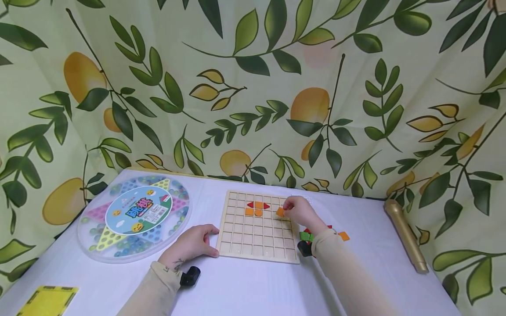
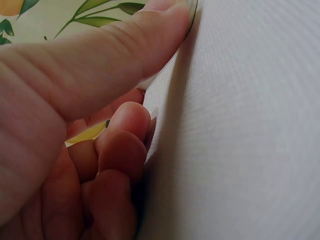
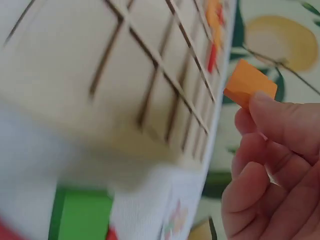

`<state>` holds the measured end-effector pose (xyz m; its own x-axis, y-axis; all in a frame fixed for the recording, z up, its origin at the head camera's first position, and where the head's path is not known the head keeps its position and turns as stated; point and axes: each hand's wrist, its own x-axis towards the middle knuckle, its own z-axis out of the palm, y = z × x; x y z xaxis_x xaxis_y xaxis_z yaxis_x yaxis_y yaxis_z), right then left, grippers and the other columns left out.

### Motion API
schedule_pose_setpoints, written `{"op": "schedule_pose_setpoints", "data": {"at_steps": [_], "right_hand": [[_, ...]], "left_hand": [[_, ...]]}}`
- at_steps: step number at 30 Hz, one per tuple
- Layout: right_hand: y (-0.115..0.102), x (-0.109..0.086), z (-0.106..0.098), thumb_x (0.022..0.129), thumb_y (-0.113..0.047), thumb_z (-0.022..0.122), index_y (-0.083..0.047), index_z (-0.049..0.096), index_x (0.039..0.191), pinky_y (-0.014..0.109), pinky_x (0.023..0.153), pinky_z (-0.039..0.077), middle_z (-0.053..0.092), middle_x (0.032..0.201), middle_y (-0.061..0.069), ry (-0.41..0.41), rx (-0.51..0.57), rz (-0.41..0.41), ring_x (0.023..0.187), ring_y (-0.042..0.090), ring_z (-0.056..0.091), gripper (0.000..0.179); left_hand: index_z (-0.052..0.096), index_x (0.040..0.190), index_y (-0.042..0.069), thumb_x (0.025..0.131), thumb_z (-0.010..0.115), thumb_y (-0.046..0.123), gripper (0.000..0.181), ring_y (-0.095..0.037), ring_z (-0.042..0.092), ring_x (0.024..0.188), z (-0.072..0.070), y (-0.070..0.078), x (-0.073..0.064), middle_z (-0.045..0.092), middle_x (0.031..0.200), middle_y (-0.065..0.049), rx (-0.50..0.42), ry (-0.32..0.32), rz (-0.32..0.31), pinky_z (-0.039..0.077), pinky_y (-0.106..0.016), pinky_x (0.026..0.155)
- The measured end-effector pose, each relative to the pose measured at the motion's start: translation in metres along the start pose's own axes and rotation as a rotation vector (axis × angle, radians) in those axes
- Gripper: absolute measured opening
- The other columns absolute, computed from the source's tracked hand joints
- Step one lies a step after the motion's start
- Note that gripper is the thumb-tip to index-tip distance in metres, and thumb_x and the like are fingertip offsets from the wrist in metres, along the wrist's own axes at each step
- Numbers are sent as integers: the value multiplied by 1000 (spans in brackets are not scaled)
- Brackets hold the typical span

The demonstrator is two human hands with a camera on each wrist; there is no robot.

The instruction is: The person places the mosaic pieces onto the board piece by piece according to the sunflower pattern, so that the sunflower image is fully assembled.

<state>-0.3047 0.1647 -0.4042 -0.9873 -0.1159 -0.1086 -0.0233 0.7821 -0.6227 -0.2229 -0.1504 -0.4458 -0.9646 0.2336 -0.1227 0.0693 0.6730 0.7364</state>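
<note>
My right hand pinches an orange square tile between thumb and fingertips, raised over the right part of the wooden grid board. In the right wrist view the remaining fingers of that hand are curled below the tile. Toward the board's upper left lie two red triangles, orange squares and an orange round piece. My left hand rests at the board's left edge, with thumb and forefinger touching it near the front corner. Its thumb meets the edge in the left wrist view.
Loose green, red and orange pieces lie right of the board, partly behind my right wrist. A round marble game box stands at left. A yellow square panel lies front left, a gold cylinder far right.
</note>
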Motion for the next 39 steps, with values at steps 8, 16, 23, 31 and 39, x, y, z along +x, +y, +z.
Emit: {"op": "schedule_pose_setpoints", "data": {"at_steps": [8, 16, 23, 31, 39], "right_hand": [[-16, 18, 28, 78, 1, 65, -7, 62, 77, 29, 66, 40, 57, 77, 4, -17, -72, -48, 75, 19, 49, 8], [-18, 24, 35, 79, 1, 65, -7, 63, 75, 33, 73, 41, 58, 77, 3, -11, -120, -75, 77, 19, 50, 9], [-21, 20, 36, 81, -1, 64, -9, 69, 83, 36, 79, 44, 64, 86, 3, -24, -155, -45, 82, 19, 53, 10], [-10, 3, 7, 84, -4, 60, -3, 69, 100, 37, 78, 47, 64, 97, 8, 9, -55, -21, 86, 21, 53, 18], [48, -27, -42, 88, -8, 59, 0, 64, 111, 37, 74, 50, 60, 111, 18, 63, 45, 147, 88, 25, 52, 25]], "left_hand": [[63, 109, 12, 59, 85, 19, 55, -14, 42, 56, 1, 2, -2, 47, 63, -1, -2, 0, 10, 32, -25, 52], [63, 109, 12, 58, 85, 19, 56, -14, 42, 56, 0, 3, -3, 47, 63, -1, 5, 9, 22, 31, -26, 52], [63, 110, 12, 57, 86, 18, 58, -15, 42, 56, 0, 4, -3, 47, 64, -2, -20, 6, 4, 32, -26, 53], [63, 111, 12, 58, 86, 19, 59, -14, 42, 55, 0, 4, -2, 48, 64, -1, -11, 1, -14, 32, -26, 53], [63, 111, 12, 58, 86, 18, 59, -15, 42, 56, 0, 3, -3, 48, 64, -2, -21, 8, -23, 32, -27, 53]]}}
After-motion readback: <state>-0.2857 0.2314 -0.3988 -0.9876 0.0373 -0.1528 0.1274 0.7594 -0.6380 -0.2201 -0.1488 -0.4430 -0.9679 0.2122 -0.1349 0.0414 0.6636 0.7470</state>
